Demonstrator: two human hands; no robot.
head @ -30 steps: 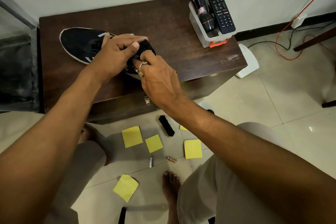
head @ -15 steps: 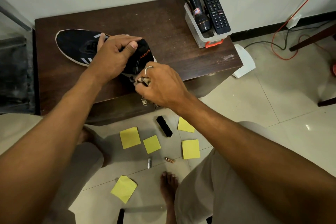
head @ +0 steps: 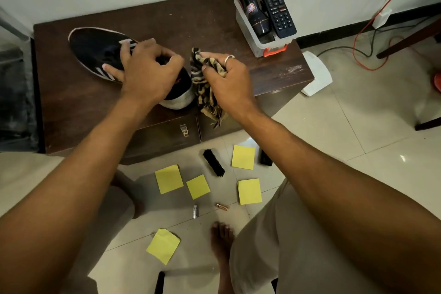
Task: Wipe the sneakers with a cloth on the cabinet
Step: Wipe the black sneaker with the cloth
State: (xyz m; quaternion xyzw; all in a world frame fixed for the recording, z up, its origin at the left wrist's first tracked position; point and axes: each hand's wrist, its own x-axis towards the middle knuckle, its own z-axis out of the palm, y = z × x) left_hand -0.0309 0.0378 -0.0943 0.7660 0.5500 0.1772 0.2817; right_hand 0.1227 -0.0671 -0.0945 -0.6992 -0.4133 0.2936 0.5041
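**A room at home**

Beyond the fingers of the right hand, a TV remote and a torch stand in a plastic bin on a wooden cabinet. Nearer than the fingers: tiled floor, sticky notes, batteries, a bare foot.

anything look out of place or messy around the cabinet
Yes: yellow sticky notes, two batteries and a black brush lie scattered on the floor before the cabinet. The cabinet top has a whitish scuff near its right edge.
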